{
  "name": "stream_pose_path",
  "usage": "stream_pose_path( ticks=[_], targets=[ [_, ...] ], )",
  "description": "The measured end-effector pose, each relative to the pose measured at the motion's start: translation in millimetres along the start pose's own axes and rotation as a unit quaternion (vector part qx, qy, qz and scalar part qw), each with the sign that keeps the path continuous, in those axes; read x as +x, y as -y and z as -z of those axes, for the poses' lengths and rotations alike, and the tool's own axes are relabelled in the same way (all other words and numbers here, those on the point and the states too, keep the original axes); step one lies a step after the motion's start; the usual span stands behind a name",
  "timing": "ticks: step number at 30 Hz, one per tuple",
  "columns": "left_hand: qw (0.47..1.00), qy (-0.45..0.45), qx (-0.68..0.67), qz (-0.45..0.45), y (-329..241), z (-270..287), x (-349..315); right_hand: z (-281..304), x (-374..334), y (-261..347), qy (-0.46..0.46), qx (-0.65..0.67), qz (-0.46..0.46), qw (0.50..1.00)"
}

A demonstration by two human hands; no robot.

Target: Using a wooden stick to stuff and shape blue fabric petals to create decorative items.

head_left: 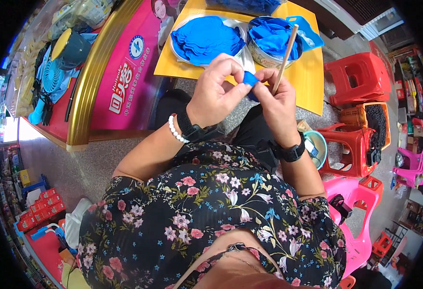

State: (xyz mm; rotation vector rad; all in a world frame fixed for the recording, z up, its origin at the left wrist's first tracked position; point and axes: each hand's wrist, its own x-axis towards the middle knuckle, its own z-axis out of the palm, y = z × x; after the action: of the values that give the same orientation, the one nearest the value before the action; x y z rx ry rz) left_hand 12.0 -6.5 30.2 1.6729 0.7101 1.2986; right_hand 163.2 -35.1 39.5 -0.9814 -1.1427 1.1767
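Observation:
A small piece of thin blue sheet (250, 79), paper or cloth, is pinched between my two hands, just off the near edge of the table. My left hand (216, 91) grips its left side with thumb and fingertips. On the other side my right hand (277, 102) pinches it too, while a thin wooden stick (288, 50) slants up out of that hand's fingers. Beyond my hands, a flat pile of rounded blue pieces (206, 39) fills a round tray. To its right stands a round tin (272, 62) heaped with curled blue pieces.
The yellow tabletop (310, 86) holds a blue plastic basket (308, 33) and a clear bin at the back. A pink counter with a gold edge (79, 91) stands left. Red stools (358, 79), a pink chair (358, 202) and a green basket (320, 144) stand right.

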Motion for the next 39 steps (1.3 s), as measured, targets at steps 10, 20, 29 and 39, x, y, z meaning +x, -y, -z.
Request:
stream_pose_path(
  ticks=[10,20,29,39],
  targets=[
    [0.945,0.064,-0.256,0.192,-11,4,3,11,-1,-1,0.028,0.122,-0.126,0.984],
    [0.950,0.056,-0.223,0.213,-9,-8,-4,3,-1,5,0.002,0.034,0.020,0.999],
    [0.985,-0.038,-0.122,0.112,2,-8,-1,0,-7,1,0.027,0.112,-0.051,0.992],
    [0.991,-0.030,-0.058,0.120,-2,-5,-1,11,1,-4,-0.029,-0.204,0.100,0.974]
  ],
)
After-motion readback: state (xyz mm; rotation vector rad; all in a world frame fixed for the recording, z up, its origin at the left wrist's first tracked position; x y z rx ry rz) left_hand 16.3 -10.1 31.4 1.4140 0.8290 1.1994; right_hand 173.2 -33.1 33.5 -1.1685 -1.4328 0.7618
